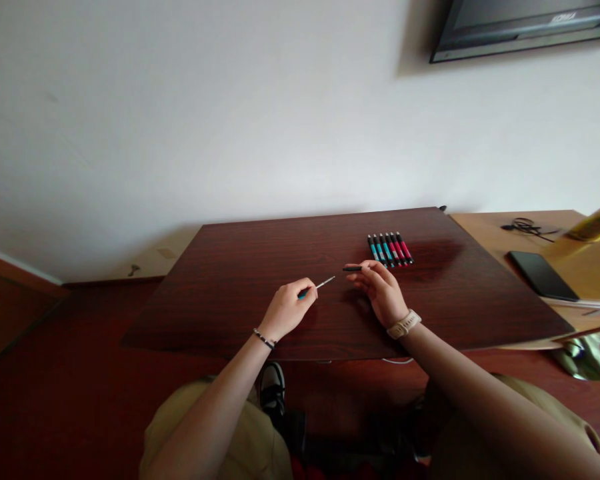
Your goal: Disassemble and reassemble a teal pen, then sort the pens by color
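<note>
My left hand [291,308] is closed around a teal pen barrel [303,293], and a thin pale refill [326,283] sticks out of it toward the right. Between the fingertips of my right hand [380,290] is a black pen part [352,269], pointing left; it looks like the front grip section. A small gap separates the refill's tip from this black part. Both hands are above the dark wooden table [240,267]. Just beyond my right hand lies a neat row of several pens [390,249], teal ones on the left and pink ones on the right.
A lighter wooden table [485,233] adjoins on the right, with a black phone [543,275], a coiled black cable [527,228] and a yellow object [597,225] on it. Behind stands a white wall [230,120] with a mounted screen [525,30] at upper right.
</note>
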`<state>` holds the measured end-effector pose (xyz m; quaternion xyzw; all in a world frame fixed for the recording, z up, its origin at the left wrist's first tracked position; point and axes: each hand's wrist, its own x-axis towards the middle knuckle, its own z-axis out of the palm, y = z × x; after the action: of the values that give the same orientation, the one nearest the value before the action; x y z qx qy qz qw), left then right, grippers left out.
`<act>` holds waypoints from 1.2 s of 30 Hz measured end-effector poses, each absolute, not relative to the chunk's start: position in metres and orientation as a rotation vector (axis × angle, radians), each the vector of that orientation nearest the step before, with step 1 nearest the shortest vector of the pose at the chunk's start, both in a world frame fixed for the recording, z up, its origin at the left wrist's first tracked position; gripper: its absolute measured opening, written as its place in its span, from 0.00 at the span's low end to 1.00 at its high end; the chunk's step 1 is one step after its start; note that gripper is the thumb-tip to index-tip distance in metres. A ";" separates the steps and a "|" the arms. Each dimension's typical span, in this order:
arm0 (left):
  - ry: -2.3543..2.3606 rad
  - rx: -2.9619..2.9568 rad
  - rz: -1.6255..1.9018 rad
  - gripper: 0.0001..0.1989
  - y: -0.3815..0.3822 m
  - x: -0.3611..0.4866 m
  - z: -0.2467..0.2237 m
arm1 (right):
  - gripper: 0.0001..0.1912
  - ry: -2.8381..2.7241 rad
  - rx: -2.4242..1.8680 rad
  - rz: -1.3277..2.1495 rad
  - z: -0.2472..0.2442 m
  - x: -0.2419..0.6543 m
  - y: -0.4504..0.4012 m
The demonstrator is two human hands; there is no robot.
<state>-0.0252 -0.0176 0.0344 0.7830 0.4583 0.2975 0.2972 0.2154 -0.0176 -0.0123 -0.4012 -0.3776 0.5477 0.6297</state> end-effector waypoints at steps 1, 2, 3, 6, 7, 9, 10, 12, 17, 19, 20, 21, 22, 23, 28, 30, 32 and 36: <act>1.223 2.085 0.787 0.13 -0.018 -0.025 0.034 | 0.13 -0.865 -0.917 1.248 -0.012 0.216 -0.018; 1.229 2.089 0.783 0.13 -0.018 -0.025 0.034 | 0.12 -0.870 -0.919 1.236 -0.012 0.216 -0.018; 1.239 2.093 0.780 0.13 -0.018 -0.024 0.034 | 0.11 -0.880 -0.922 1.222 -0.012 0.216 -0.018; 1.276 2.099 0.782 0.13 -0.019 -0.024 0.034 | 0.09 -0.966 -0.949 1.175 -0.011 0.214 -0.020; 1.289 2.100 0.783 0.13 -0.019 -0.023 0.033 | 0.09 -1.016 -0.976 1.159 -0.011 0.213 -0.021; 1.311 2.097 0.786 0.13 -0.019 -0.022 0.033 | 0.11 -1.133 -1.040 1.137 -0.009 0.211 -0.022; 1.317 2.096 0.785 0.13 -0.019 -0.022 0.033 | 0.12 -1.190 -1.067 1.129 -0.009 0.210 -0.023; 1.327 2.100 0.773 0.13 -0.020 -0.021 0.033 | 0.14 -1.279 -1.099 1.125 -0.008 0.209 -0.023; 1.379 2.149 0.687 0.12 -0.025 -0.016 0.038 | 0.19 -1.434 -1.135 1.068 -0.011 0.209 -0.022; 1.388 2.166 0.670 0.12 -0.026 -0.014 0.039 | 0.19 -1.508 -1.133 1.043 -0.012 0.210 -0.021; 1.387 2.174 0.665 0.12 -0.026 -0.013 0.039 | 0.18 -1.539 -1.131 1.037 -0.012 0.211 -0.021; 1.382 2.183 0.661 0.12 -0.027 -0.013 0.039 | 0.18 -1.563 -1.129 1.035 -0.012 0.211 -0.021; 1.374 2.191 0.659 0.12 -0.027 -0.012 0.040 | 0.18 -1.578 -1.128 1.035 -0.012 0.211 -0.021; 1.364 2.198 0.658 0.12 -0.027 -0.012 0.040 | 0.18 -1.583 -1.129 1.032 -0.012 0.211 -0.020; 1.340 2.220 0.646 0.13 -0.027 -0.013 0.041 | 0.17 -1.535 -1.138 1.016 -0.011 0.210 -0.018; 1.358 2.227 0.637 0.13 -0.026 -0.015 0.043 | 0.18 -1.488 -1.155 1.048 -0.011 0.212 -0.016; 1.402 2.231 0.624 0.13 -0.025 -0.017 0.044 | 0.19 -1.427 -1.196 1.092 -0.011 0.215 -0.012; 1.616 2.232 0.530 0.13 -0.023 -0.020 0.041 | 0.19 -1.578 -1.320 1.012 -0.008 0.227 0.000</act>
<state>-0.0203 -0.0230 0.0415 0.7842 0.5680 0.1861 0.1669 0.2271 0.0005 -0.0083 -0.5247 -0.6273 0.4023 0.4115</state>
